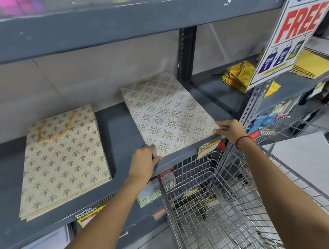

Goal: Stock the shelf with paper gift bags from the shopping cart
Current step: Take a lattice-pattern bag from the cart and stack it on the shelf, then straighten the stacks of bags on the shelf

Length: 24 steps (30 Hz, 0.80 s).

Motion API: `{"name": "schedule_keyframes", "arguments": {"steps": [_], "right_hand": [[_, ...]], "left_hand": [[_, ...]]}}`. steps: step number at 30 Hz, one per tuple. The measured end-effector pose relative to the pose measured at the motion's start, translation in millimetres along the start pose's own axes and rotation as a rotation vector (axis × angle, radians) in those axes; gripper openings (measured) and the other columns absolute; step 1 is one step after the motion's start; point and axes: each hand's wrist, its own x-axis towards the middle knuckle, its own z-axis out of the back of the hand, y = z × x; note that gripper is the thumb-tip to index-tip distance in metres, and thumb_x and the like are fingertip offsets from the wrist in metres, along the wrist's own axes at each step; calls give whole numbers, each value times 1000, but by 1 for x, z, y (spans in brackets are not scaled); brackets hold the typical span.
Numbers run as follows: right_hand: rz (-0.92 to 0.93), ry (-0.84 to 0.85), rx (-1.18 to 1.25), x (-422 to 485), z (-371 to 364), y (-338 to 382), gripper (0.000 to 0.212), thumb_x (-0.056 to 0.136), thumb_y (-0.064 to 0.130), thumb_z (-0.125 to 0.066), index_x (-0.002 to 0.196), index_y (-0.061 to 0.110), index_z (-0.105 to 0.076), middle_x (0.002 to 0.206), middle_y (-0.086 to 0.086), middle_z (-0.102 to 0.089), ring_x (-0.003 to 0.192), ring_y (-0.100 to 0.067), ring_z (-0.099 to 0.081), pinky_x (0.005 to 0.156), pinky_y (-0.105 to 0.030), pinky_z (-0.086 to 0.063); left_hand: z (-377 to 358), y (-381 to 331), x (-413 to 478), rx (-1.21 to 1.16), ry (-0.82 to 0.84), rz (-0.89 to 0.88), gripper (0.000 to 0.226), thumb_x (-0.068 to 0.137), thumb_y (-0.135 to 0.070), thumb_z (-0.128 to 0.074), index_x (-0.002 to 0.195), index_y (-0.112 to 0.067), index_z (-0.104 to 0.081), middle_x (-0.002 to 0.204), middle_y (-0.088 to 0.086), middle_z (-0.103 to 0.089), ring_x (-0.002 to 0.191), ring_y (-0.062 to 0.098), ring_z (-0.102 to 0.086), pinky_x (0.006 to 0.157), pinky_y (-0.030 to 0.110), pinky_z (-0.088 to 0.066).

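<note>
Left grip (145, 160) and right grip (229, 130) each pinched a near corner of the white gold-patterned paper gift-bag stack (168, 114) on the grey metal shelf (119, 131).

Pale tiled wall (90, 75) behind grey steel racking (186, 50), speckled floor (306, 159).

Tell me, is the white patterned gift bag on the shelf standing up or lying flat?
Lying flat. The white patterned gift bag rests face up on the shelf, left hand and right hand at its front corners.
</note>
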Motion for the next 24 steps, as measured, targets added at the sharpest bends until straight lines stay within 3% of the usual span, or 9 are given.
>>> {"name": "schedule_keyframes", "arguments": {"steps": [4, 8, 16, 19, 21, 24], "right_hand": [[34, 39, -51, -6, 3, 5, 47, 73, 7, -77, 118, 7, -63, 115, -14, -68, 94, -13, -59, 91, -19, -37], [41, 43, -259, -3, 2, 9, 53, 74, 16, -76, 123, 6, -58, 121, -18, -64, 111, -31, -61, 106, -34, -39], [42, 64, -342, 0, 7, 19, 44, 74, 18, -76, 111, -3, -64, 106, -22, -70, 100, -34, -64, 97, -39, -47], [34, 74, -367, -4, 5, 23, 46, 76, 17, -75, 116, -1, -62, 108, -21, -69, 100, -35, -63, 95, -39, -47], [37, 51, -371, -9, 2, 26, 49, 75, 12, -75, 120, 2, -58, 112, -21, -67, 105, -36, -61, 96, -41, -46], [9, -99, -364, -20, -10, 37, 61, 73, 8, -76, 128, 3, -49, 126, -24, -56, 120, -40, -47, 103, -46, -39]], "left_hand": [[0, -1, -1, 69, 13, -31, 33, 89, -30, -61, 113, -6, -60, 101, 11, -68, 93, 25, -66, 79, 33, -53], [0, -1, -1, 90, 6, -48, 35, 91, -29, -58, 117, -7, -59, 105, 10, -68, 99, 23, -63, 84, 33, -53], [-2, -4, 1, 169, 24, -58, 35, 93, -29, -55, 120, -7, -57, 109, 11, -67, 102, 24, -60, 87, 33, -51], [1, -1, 1, 102, 47, -39, 35, 90, -29, -59, 116, -5, -60, 109, 13, -67, 103, 26, -61, 86, 35, -51], [7, 2, -1, -11, 82, -12, 45, 87, -31, -63, 124, -6, -57, 125, 14, -61, 114, 29, -58, 96, 37, -48], [21, 9, -11, -142, 89, -26, 66, 84, -37, -66, 141, -17, -40, 153, 9, -33, 138, 28, -36, 115, 43, -31]]}}
